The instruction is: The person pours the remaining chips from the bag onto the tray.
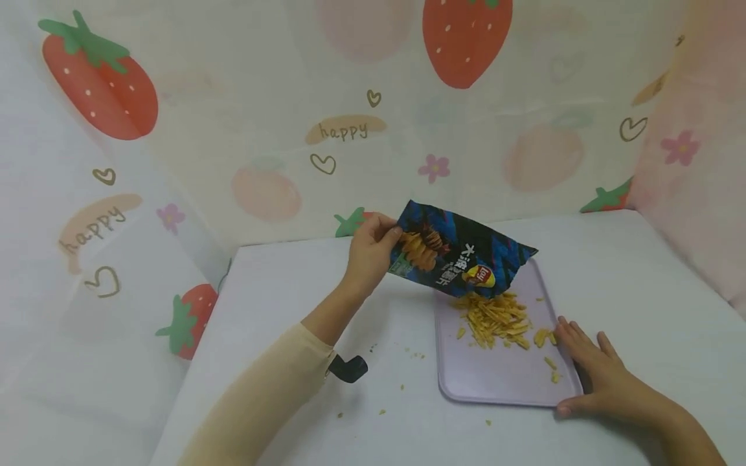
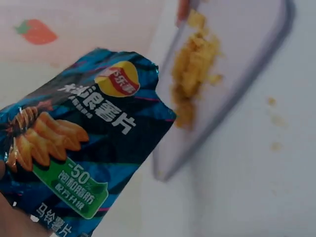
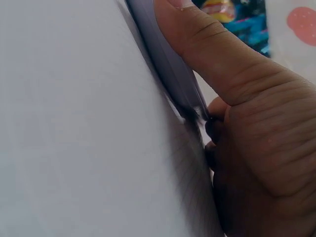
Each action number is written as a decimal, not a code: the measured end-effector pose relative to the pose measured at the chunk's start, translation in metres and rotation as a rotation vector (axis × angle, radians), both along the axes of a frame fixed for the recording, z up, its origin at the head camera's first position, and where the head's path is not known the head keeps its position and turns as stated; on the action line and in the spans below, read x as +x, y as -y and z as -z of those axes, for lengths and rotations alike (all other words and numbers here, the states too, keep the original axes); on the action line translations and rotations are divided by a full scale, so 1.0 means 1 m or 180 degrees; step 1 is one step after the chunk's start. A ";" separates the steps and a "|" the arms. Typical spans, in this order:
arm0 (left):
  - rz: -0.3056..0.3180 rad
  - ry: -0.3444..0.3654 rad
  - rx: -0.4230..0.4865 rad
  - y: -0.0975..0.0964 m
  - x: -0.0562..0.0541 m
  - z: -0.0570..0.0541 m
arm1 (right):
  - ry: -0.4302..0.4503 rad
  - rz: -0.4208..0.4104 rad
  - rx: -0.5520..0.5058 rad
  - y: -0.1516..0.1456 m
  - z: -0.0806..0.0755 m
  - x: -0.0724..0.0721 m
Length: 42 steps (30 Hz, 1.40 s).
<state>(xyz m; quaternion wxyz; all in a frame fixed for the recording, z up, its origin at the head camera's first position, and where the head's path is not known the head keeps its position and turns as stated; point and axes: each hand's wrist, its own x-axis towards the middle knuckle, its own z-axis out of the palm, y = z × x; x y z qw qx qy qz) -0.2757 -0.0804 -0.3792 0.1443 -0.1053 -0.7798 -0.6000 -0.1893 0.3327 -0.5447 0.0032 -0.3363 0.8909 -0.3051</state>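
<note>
My left hand (image 1: 370, 252) pinches one end of a dark blue potato chip bag (image 1: 449, 249) between thumb and fingers. The bag is tilted, its other end low over a pale purple tray (image 1: 495, 382). On the tray lies a heap of broken yellow potato chips (image 1: 495, 320), some loose near the right edge. My right hand (image 1: 612, 382) rests against the tray's near right corner, fingers fairly straight along the side, thumb at the front edge. In the right wrist view the thumb (image 3: 212, 49) touches the tray rim (image 3: 158, 54); the other fingers are mostly hidden.
Small crumbs (image 1: 382, 411) are scattered on the white tabletop (image 1: 408, 427) left of the tray and in front of it. A strawberry-print cloth (image 1: 280, 97) hangs behind the table. A black piece (image 1: 350, 369) juts out beside the left wrist.
</note>
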 end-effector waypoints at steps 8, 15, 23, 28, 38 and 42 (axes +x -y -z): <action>-0.0016 0.0049 -0.0129 0.002 -0.005 0.006 | 0.0086 0.0020 -0.0007 0.006 0.006 0.002; -0.0013 -0.0196 -0.0016 -0.001 -0.007 -0.004 | -0.0079 0.0054 -0.0021 0.000 0.003 0.002; 0.0022 -0.0124 -0.0056 -0.004 -0.009 0.003 | -0.0042 0.0047 -0.0025 -0.001 0.001 0.002; -0.0055 -0.0088 0.0040 -0.004 -0.009 0.004 | -0.0025 0.0049 -0.0018 0.001 0.003 0.004; -0.0094 -0.0122 0.0064 -0.005 -0.005 0.003 | -0.0105 0.0036 0.0029 0.000 0.002 0.004; -0.0075 -0.0035 0.0106 -0.005 -0.005 0.012 | -0.0137 0.0003 -0.0004 0.001 0.000 0.003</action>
